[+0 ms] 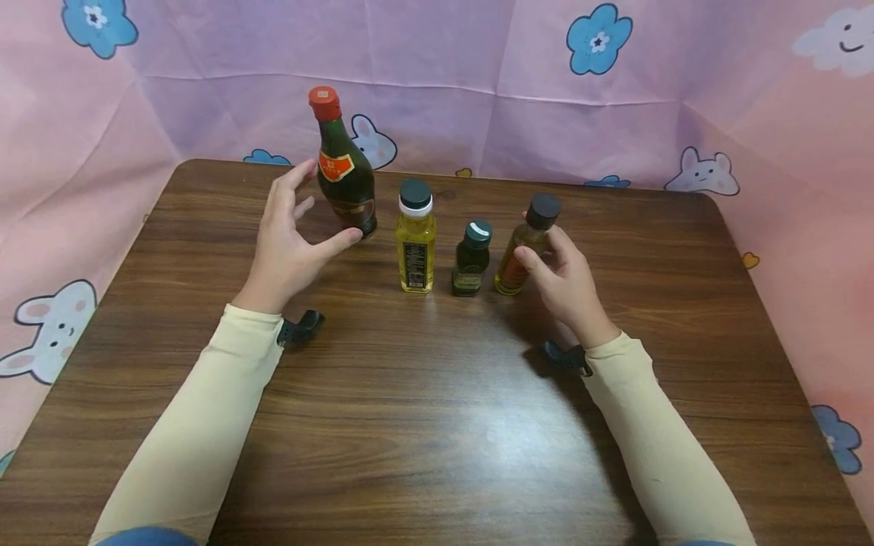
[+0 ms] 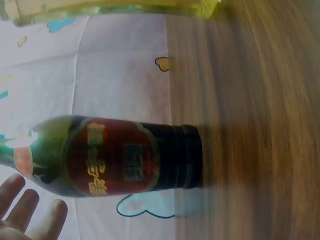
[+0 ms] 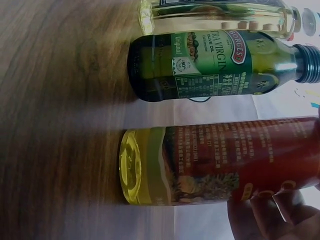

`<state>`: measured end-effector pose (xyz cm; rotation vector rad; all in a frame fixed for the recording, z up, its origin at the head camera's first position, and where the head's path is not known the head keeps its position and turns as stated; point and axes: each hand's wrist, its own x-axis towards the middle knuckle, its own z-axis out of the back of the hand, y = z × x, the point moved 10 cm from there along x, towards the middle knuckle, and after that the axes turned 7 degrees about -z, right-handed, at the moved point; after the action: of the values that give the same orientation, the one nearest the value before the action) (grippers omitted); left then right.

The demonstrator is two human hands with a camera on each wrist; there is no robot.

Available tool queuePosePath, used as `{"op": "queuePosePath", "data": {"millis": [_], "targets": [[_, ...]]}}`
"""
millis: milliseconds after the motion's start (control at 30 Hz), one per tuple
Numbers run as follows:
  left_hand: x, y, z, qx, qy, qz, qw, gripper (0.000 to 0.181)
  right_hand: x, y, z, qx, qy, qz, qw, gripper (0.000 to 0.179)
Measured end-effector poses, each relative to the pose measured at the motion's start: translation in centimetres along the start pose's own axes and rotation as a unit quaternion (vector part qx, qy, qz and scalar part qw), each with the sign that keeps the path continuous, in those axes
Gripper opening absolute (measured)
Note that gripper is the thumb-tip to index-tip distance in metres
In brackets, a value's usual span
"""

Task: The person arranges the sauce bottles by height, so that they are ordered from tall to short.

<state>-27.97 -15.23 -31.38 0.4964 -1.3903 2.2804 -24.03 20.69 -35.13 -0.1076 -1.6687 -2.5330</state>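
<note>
My left hand (image 1: 283, 243) is beside a dark green glass bottle (image 1: 350, 196) with a red cap, fingers spread and thumb apart from them. The bottle stands upright, its red label with gold writing facing the left wrist camera; whether a fingertip touches its neck I cannot tell. On the right, my right hand (image 1: 565, 284) grips an oil bottle (image 3: 210, 162) with a black cap and a red label, thumb in front, fingers behind. This bottle leans slightly and its underside shows in the right wrist view. Its contact with the table is unclear.
Between the hands stand a clear bottle of yellow oil (image 1: 416, 239) with a dark green cap and a small dark green olive oil bottle (image 1: 470, 262). All are on a brown wooden table (image 1: 410, 425). A pink and purple patterned cloth (image 1: 437, 91) hangs behind and at the sides.
</note>
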Motion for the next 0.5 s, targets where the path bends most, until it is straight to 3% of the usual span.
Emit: {"op": "queuePosePath", "data": {"millis": [167,367,500], "targets": [[-0.6,-1.4,-0.7,0.02,0.01,-0.03,0.9993,0.093,0.2,-0.1,-0.4,0.003,0.01,-0.004,0.9999,0.048],[-1.1,-2.8,-2.3,0.085,0.011,-0.087,0.9925,0.082,0.1,-0.2,-0.1,0.0,0.002,-0.001,1.0,0.049],[-1.3,-2.9,-4.3,0.036,0.041,-0.076,0.9956,0.083,0.1,-0.2,0.2,-0.002,-0.002,-0.002,1.0,0.049]]}}
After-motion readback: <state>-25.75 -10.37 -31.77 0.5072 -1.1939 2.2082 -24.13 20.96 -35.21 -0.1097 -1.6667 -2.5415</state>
